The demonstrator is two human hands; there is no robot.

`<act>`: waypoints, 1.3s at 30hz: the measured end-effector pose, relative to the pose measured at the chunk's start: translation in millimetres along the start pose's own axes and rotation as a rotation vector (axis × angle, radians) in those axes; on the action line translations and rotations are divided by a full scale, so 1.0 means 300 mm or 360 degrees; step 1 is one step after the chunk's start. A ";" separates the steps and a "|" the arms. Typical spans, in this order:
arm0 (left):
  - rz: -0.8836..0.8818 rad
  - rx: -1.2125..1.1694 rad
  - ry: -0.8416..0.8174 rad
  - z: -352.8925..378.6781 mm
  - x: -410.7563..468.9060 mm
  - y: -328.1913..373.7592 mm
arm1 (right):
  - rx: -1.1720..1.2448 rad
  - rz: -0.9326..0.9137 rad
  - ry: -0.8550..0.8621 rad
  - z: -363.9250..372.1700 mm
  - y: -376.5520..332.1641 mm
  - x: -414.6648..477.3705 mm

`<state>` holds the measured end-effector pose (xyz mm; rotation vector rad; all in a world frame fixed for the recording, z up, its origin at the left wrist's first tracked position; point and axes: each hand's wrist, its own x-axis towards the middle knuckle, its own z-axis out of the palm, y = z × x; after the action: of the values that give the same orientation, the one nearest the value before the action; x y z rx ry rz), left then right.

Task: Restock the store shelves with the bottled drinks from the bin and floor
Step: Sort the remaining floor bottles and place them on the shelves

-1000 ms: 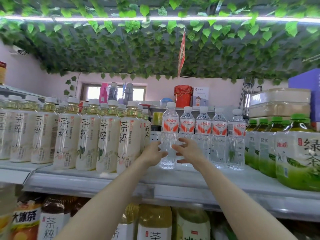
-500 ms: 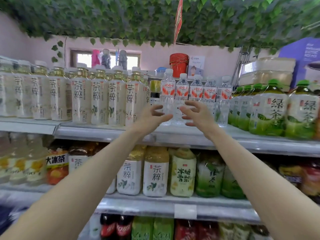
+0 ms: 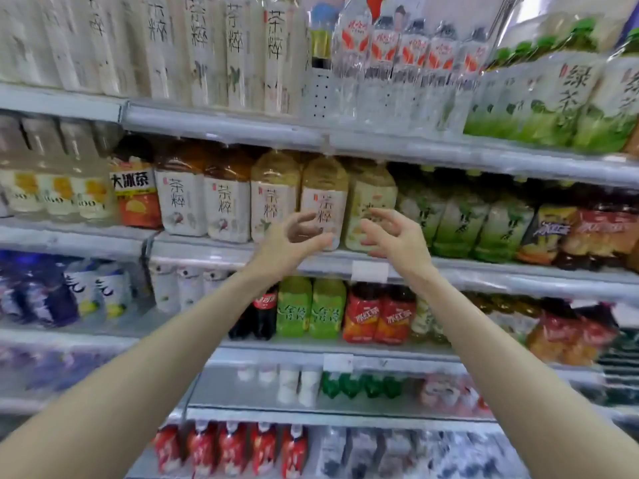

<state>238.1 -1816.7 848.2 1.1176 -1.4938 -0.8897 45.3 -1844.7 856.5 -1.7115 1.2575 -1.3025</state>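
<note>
Nothing's being gripped here tbh: left hand (image 3: 290, 238) and right hand (image 3: 394, 233) are seen loosely curled and empty, just in front of the yellow tea bottle (image 3: 323, 183). The clear water bottles (image 3: 383, 63) are lined up one shelf above that tea bottle.

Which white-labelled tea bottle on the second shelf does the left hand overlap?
The rightmost white-labelled bottle, pale yellow tea, next to the cream-labelled bottle; the left hand covers its lower label.

1. "茶粹": tall white-labelled bottles (image 3: 200, 46), upper left; also squat tea bottles (image 3: 223, 205) on the second shelf (image 3: 214, 245), centre.
2. "大冰茶": orange-labelled bottle (image 3: 135, 195), centre-left.
3. "绿茶": green bottles (image 3: 581, 95), upper right.
4. "冰红茶": red bottles (image 3: 366, 316), below centre.
</note>
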 end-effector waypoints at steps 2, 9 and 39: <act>-0.0084 -0.0022 0.0007 0.017 -0.065 -0.099 | -0.0002 0.0096 -0.0032 0.038 0.101 -0.073; -0.0530 -0.0092 -0.0028 0.098 -0.313 -0.538 | -0.0032 0.0552 -0.0168 0.214 0.521 -0.346; -0.1992 -0.0130 0.0108 0.568 -1.448 -2.329 | -0.0096 0.1858 -0.0385 0.833 2.319 -1.672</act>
<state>229.2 -1610.5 33.8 2.0070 -0.5487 -1.6680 44.0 -1623.6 -8.9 -0.7996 1.7142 -0.3433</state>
